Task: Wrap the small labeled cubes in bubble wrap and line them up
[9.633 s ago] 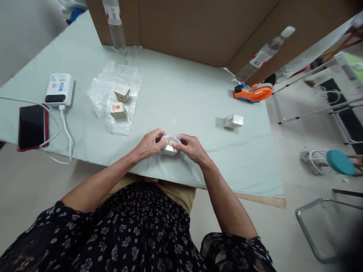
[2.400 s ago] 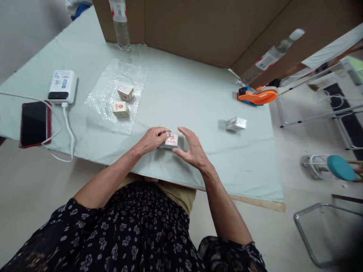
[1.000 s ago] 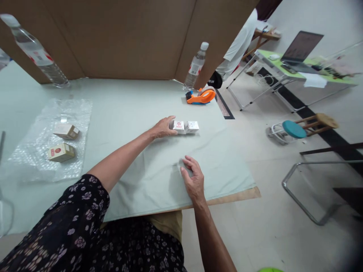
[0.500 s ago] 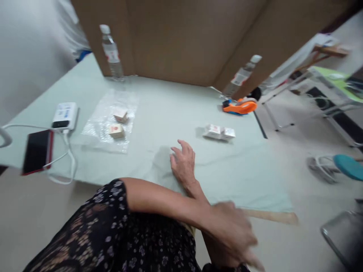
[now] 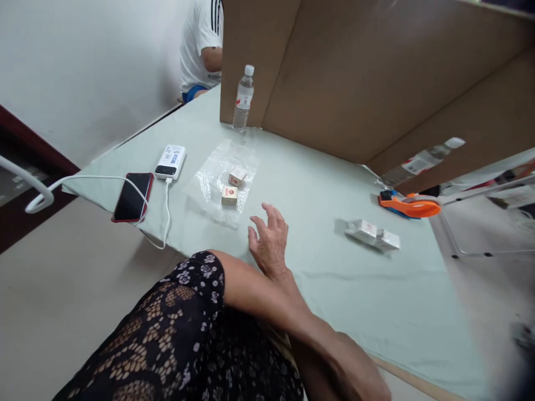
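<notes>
My right hand (image 5: pixel 268 240) lies flat on the pale green table cloth (image 5: pixel 326 278), fingers spread, holding nothing. My left arm crosses in front of it towards the lower right. My left hand (image 5: pixel 355 370) sits at the bottom edge with its fingers hidden. Two wrapped small boxes (image 5: pixel 372 234) lie side by side to the right of my right hand. Left of that hand, a sheet of bubble wrap (image 5: pixel 217 181) carries two unwrapped small boxes, one nearer (image 5: pixel 229 195) and one farther (image 5: pixel 237 176).
An orange tape dispenser (image 5: pixel 412 207) sits at the table's right. Brown cardboard walls (image 5: pixel 355 83) stand behind, with a water bottle (image 5: pixel 243 99) upright and another (image 5: pixel 422 161) leaning. A power bank (image 5: pixel 170 161) and a cabled phone (image 5: pixel 132 196) lie left. Another person in a white shirt (image 5: pixel 200 44) sits beyond.
My left hand set the wrapped box beside the other one, let go and swung down across my body. My right hand stayed flat on the cloth. The view turned left.
</notes>
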The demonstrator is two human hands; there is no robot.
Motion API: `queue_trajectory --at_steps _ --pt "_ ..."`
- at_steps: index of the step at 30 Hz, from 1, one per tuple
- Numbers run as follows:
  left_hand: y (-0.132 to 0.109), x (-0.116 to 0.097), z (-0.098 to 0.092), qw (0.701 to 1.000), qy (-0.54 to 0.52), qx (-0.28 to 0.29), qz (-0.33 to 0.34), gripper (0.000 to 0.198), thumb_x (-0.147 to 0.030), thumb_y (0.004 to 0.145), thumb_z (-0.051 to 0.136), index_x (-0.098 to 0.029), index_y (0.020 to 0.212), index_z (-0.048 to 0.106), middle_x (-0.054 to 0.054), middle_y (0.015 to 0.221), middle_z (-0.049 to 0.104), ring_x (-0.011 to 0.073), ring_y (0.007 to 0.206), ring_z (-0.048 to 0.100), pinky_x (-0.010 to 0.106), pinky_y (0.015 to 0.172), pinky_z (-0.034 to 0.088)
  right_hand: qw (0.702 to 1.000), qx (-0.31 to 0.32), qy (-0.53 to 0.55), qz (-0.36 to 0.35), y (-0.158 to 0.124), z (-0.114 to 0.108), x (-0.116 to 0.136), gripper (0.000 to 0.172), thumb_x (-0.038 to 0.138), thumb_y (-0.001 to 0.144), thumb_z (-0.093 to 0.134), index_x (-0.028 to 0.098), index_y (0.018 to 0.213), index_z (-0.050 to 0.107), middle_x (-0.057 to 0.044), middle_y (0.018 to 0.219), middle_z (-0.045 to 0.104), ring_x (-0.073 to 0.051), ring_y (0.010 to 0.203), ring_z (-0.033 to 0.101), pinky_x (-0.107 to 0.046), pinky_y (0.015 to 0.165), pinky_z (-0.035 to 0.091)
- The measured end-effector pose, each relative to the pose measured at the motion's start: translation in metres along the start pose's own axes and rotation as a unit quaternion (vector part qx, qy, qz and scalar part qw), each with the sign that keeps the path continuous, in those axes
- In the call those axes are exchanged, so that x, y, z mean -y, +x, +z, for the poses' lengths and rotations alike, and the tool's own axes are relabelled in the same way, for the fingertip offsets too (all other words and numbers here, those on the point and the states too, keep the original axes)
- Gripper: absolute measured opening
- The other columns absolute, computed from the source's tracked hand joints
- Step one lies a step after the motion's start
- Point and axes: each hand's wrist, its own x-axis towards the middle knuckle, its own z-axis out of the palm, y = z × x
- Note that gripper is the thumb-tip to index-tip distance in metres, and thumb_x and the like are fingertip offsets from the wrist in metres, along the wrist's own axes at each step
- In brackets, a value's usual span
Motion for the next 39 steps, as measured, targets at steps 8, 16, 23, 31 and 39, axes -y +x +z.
queue_trajectory --at_steps 8,16,23,31,39 --pt "-0.135 0.031 -0.082 0.936 0.089 -0.336 -0.053 0.021 -0.031 0.091 0.057 -0.017 0.079 0.066 0.007 0.082 0.068 0.0195 0.084 0.060 0.035 0.086 0.050 0.993 0.064 0.072 0.073 0.031 -0.004 -0.065 0.022 0.026 0.086 0.058 0.024 0.104 0.070 -0.013 0.134 0.060 -0.031 0.117 0.058 -0.050 0.092 0.053" --pt "-0.274 0.108 -0.104 0.654 0.148 -0.539 -0.509 0.046 -0.037 0.082 0.069 -0.015 0.122 0.059 0.012 0.109 0.060 0.0237 0.093 0.062 0.041 0.086 0.054 0.979 0.123 0.140 0.083 0.137 0.047 -0.067 0.040 0.029 0.079 0.064 0.020 0.118 0.065 -0.012 0.128 0.064 -0.030 0.117 0.059 -0.050 0.099 0.051" --pt "-0.275 0.129 -0.103 0.562 0.175 -0.543 -0.599 0.057 -0.036 0.083 0.069 -0.017 0.134 0.055 0.017 0.130 0.048 0.0317 0.115 0.060 0.044 0.089 0.056 0.960 0.245 0.101 0.086 0.175 0.081 -0.062 0.058 0.037 0.075 0.071 0.018 0.129 0.060 -0.013 0.124 0.068 -0.031 0.111 0.063 -0.048 0.098 0.048" --pt "-0.295 0.160 -0.093 0.572 0.109 -0.566 -0.584 0.042 -0.018 0.079 0.061 -0.017 0.121 0.065 0.014 0.125 0.053 0.0253 0.099 0.065 0.043 0.089 0.057 0.981 0.113 0.096 0.128 0.219 0.096 -0.086 0.046 0.036 0.081 0.064 0.018 0.124 0.062 -0.010 0.117 0.070 -0.028 0.103 0.064 -0.045 0.096 0.049" --pt "-0.298 0.159 -0.083 0.551 0.101 -0.662 -0.498 0.037 -0.012 0.074 0.053 -0.018 0.105 0.071 0.012 0.125 0.056 0.0230 0.111 0.061 0.033 0.083 0.056 0.961 0.216 0.174 -0.013 0.170 0.068 -0.086 0.060 0.052 0.082 0.067 0.026 0.135 0.057 -0.008 0.145 0.055 -0.031 0.134 0.049 -0.052 0.111 0.038"
